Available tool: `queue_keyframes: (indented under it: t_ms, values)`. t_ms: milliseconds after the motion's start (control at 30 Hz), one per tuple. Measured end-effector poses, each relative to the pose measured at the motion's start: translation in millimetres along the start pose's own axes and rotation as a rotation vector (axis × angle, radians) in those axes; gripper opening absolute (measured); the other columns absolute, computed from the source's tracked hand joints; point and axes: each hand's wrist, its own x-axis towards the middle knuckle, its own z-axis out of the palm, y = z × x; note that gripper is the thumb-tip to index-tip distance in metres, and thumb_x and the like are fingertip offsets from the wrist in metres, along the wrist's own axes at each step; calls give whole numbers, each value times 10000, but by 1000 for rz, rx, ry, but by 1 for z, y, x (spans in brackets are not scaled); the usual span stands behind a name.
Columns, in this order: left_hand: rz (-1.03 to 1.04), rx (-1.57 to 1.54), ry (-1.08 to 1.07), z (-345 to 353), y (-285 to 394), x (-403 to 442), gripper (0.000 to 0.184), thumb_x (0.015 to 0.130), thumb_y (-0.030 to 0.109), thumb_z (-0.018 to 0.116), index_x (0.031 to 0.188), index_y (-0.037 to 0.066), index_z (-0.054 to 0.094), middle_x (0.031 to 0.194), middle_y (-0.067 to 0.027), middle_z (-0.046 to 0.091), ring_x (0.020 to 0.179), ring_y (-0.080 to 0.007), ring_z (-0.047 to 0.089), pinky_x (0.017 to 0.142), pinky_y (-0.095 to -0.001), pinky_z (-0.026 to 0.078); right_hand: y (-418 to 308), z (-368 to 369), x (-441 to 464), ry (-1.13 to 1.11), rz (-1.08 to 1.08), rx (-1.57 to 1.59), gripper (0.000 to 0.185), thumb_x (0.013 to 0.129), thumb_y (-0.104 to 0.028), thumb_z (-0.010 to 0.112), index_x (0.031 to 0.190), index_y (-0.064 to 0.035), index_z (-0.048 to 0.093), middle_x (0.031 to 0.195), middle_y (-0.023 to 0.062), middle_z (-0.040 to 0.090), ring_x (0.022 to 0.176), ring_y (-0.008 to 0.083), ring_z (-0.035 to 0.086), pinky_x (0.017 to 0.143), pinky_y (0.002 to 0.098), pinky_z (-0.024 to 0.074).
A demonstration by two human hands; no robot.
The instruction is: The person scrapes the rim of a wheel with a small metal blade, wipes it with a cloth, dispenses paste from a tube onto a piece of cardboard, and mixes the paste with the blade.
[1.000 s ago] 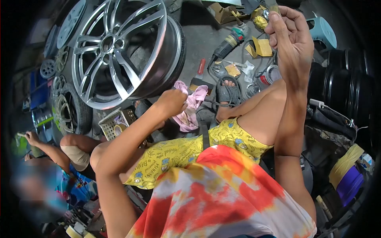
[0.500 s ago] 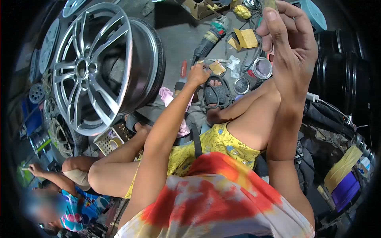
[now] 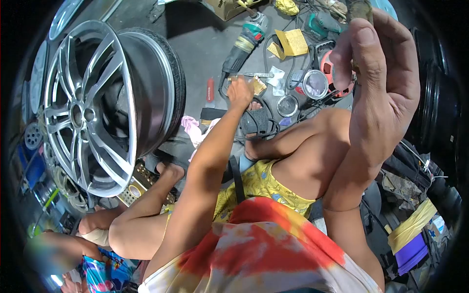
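Observation:
My right hand [image 3: 383, 78] is raised close to the camera at the upper right. Its thumb and fingers pinch a small brownish-green piece [image 3: 360, 10] that looks like worn sandpaper, partly cut off by the top edge. Lower down, my left hand [image 3: 239, 93] reaches to the floor with its fingers curled; what they hold, if anything, is hidden. Right beside it lie a yellowish scrap of sandpaper [image 3: 259, 86] and a thin pale tool [image 3: 261, 75]. To the left stands a large silver wheel rim [image 3: 78, 115], its spokes turned toward me.
An angle grinder [image 3: 244, 46] lies on the floor ahead, with cables around it. Nearby are a folded yellow sheet [image 3: 292, 43], an open can [image 3: 315, 84], a round lid [image 3: 287, 106] and a red block [image 3: 210, 90]. Another person [image 3: 105, 266] sits at lower left.
The view has shifted, so the rim appears lower and further left. My right hand looks larger and further right, still pinching the piece. My left hand stays by the sandpaper scrap.

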Motion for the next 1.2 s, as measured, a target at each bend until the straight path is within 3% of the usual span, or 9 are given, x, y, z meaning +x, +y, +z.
queue_keyframes:
  t_ms: [100, 200, 300, 667, 733, 800, 933, 1033, 1200]
  values:
    - [11, -99, -69, -6, -8, 5, 409, 786, 319, 786, 1039, 15, 682, 964, -261, 712, 944, -433, 696, 841, -528, 543, 2, -6, 2, -49, 16, 36, 159, 989, -117, 632, 1086, -1, 585, 779, 21, 614, 591, 46, 531, 485, 179, 372]
    - [73, -297, -49, -10, -18, 14, 341, 781, 222, 789, 1012, -3, 679, 884, -218, 730, 836, -350, 730, 732, -456, 569, 0, -9, 4, -113, 23, 66, 136, 994, -107, 623, 1074, -2, 596, 791, 15, 612, 611, 40, 528, 499, 173, 377]
    - [-141, -982, -205, -32, -15, 11, 199, 800, 116, 751, 958, 10, 693, 813, -51, 716, 661, -91, 641, 533, -245, 496, -7, -10, 1, -131, 47, 100, 115, 1005, -102, 608, 1062, -2, 608, 792, 0, 608, 627, 31, 518, 520, 163, 380]
    - [52, -1189, -219, -138, 10, -46, 234, 908, 108, 712, 1111, 0, 671, 962, -90, 722, 782, -128, 689, 652, -257, 577, -13, -65, 17, -119, 36, 202, 278, 1013, -161, 611, 1237, 2, 633, 949, 70, 715, 714, 45, 603, 605, 168, 459]
    - [58, -1008, -159, -179, 24, -72, 230, 929, 85, 688, 1128, -23, 650, 980, -105, 719, 804, -137, 683, 681, -268, 581, 18, -93, 12, -85, -95, -53, 201, 991, -165, 660, 1120, -14, 691, 806, -9, 632, 699, 29, 529, 595, 179, 411]
    - [177, -952, -117, -198, 20, -76, 236, 930, 84, 690, 1133, -31, 650, 968, -105, 714, 814, -126, 670, 700, -270, 575, 67, -123, 11, -72, -302, -341, 165, 940, -162, 711, 1039, -37, 753, 772, -5, 640, 668, 64, 533, 611, 234, 452]
    - [426, -887, 22, -259, 25, -89, 222, 946, 66, 678, 1134, -50, 656, 970, -95, 711, 842, -106, 662, 759, -264, 563, 138, -175, -30, -67, 100, -560, 158, 852, -130, 754, 947, -3, 760, 826, 91, 715, 695, 126, 635, 647, 300, 493]
    - [518, -789, 109, -317, 43, -116, 209, 964, 49, 657, 1149, -48, 657, 1001, -84, 714, 875, -110, 669, 807, -270, 562, 188, -190, -49, -178, 85, -671, 159, 824, -87, 734, 938, 23, 745, 861, 195, 711, 771, 296, 702, 716, 382, 529]
    - [576, -591, 177, -382, 37, -155, 227, 967, 29, 652, 1180, -51, 646, 1049, -65, 704, 963, -104, 649, 877, -256, 521, 265, -188, -53, -307, -60, -874, 154, 823, -78, 692, 949, -24, 760, 914, 205, 716, 822, 386, 701, 755, 449, 548]
